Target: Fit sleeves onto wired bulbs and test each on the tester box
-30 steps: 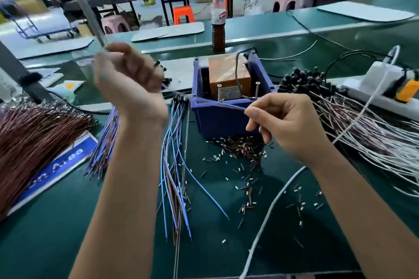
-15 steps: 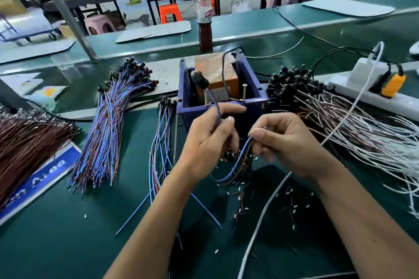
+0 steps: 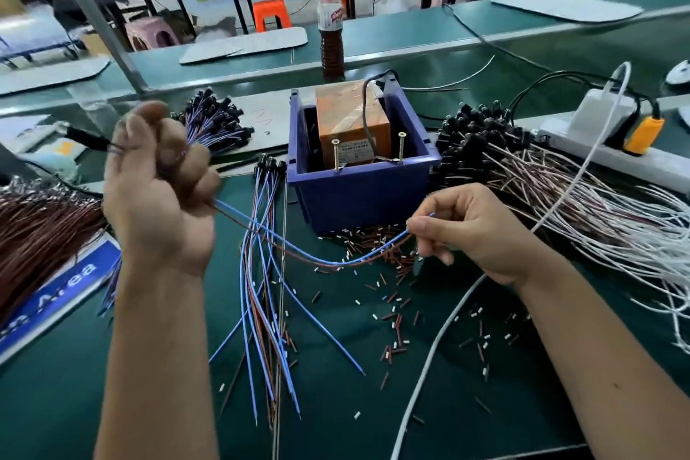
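Brown wires (image 3: pixel 41 231) heaped at far left, over a blue sign (image 3: pixel 63 288) on the green mat (image 3: pixel 112 385). Just right of that, left hand (image 3: pixel 160 190) raised and clenched round the bulb end of a blue-and-brown wire pair (image 3: pixel 298 254); bulb itself hidden inside the fist. Behind that hand, a bundle of blue-wired bulbs (image 3: pixel 216 123) with black heads. Below and right, a smaller fan of blue and brown wired bulbs (image 3: pixel 265 291) lying flat, black heads towards the blue bin (image 3: pixel 358 194). Held pair sagging from the left fist across the mat to the right hand (image 3: pixel 470 231), pinched there near its free tips between thumb and fingers, blue tip poking out above. Blue bin at centre, holding the orange tester box (image 3: pixel 351 127) with two upright screws (image 3: pixel 401 146) at its front. Short sleeves (image 3: pixel 377 246), brown and white, scattered in front of the bin and under the sagging pair. Brown drink bottle (image 3: pixel 331 22) behind the bin. Right of the bin, a big pile of white-and-brown wired bulbs (image 3: pixel 541 179), black heads clustered beside the bin. White cable (image 3: pixel 440 329) running under the right wrist. Power strip (image 3: pixel 612 153) with an orange plug at far right.
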Demonstrator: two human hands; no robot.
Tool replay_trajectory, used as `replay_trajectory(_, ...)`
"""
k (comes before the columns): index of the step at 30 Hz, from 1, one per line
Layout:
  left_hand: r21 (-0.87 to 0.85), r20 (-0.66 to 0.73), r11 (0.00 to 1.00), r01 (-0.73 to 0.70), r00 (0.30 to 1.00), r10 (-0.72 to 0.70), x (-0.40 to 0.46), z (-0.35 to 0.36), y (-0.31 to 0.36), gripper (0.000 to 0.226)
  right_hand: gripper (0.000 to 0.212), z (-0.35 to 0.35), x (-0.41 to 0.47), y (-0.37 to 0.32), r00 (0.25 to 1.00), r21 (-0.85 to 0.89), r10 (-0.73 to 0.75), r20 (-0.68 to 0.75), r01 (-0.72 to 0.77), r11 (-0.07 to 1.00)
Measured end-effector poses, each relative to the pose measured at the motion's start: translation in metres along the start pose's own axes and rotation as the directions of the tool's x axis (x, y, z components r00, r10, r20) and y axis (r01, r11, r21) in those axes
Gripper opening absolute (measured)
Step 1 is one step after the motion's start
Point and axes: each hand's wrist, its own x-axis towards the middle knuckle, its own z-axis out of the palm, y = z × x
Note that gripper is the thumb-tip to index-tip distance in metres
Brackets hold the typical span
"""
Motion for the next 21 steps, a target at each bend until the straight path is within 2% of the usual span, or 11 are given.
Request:
replay_trajectory(2, 0.116, 0.12, 0.988, 0.103, 0.986, -0.117, -0.007, 0.008, -0.011, 0.033, 0.016, 0.003, 0.002, 0.003, 0.998, 0.013, -0.016, -0.057, 0.017, 1.0)
replay_trajectory(4, 0.309, 0.303, 0.939, 0.148, 0.921, -0.245, -0.022, 0.027, -0.033, 0.029, 0.014, 0.005, 0.003, 0.004, 0.996, 0.049, -0.044, -0.075, 0.048, 0.998)
replay_trajectory(6, 0.572, 0.462, 0.82, -0.022, 0.834, -0.3, -0.041, 0.044, -0.062, 0.012, 0.018, 0.008, 0.003, 0.005, 0.995, 0.078, -0.07, -0.077, 0.076, 0.994)
replay_trajectory(7, 0.643, 0.505, 0.756, -0.119, 0.809, -0.302, -0.05, 0.051, -0.075, 0.011, 0.02, 0.009, 0.003, 0.005, 0.994, 0.08, -0.079, -0.079, 0.086, 0.993)
replay_trajectory(9, 0.674, 0.509, 0.712, -0.199, 0.823, -0.252, -0.061, 0.056, -0.096, 0.019, 0.02, 0.01, 0.002, 0.004, 0.992, 0.071, -0.096, -0.084, 0.102, 0.992)
replay_trajectory(11, 0.655, 0.477, 0.732, -0.185, 0.853, -0.211, -0.064, 0.054, -0.104, 0.023, 0.018, 0.01, 0.002, 0.004, 0.988, 0.054, -0.111, -0.108, 0.117, 0.992)
replay_trajectory(13, 0.659, 0.445, 0.74, -0.136, 0.864, -0.237, -0.062, 0.05, -0.107, 0.022, 0.016, 0.012, 0.003, 0.006, 0.984, 0.036, -0.114, -0.14, 0.12, 0.992)
replay_trajectory(17, 0.636, 0.354, 0.77, 0.049, 0.868, -0.348, -0.058, 0.044, -0.109, 0.021, 0.018, 0.016, 0.005, 0.008, 0.98, 0.021, -0.086, -0.181, 0.091, 0.996)
replay_trajectory(21, 0.656, 0.326, 0.75, 0.091, 0.862, -0.389, -0.055, 0.039, -0.109, 0.007, 0.023, 0.013, 0.005, 0.01, 0.976, -0.052, -0.067, -0.205, 0.058, 0.997)
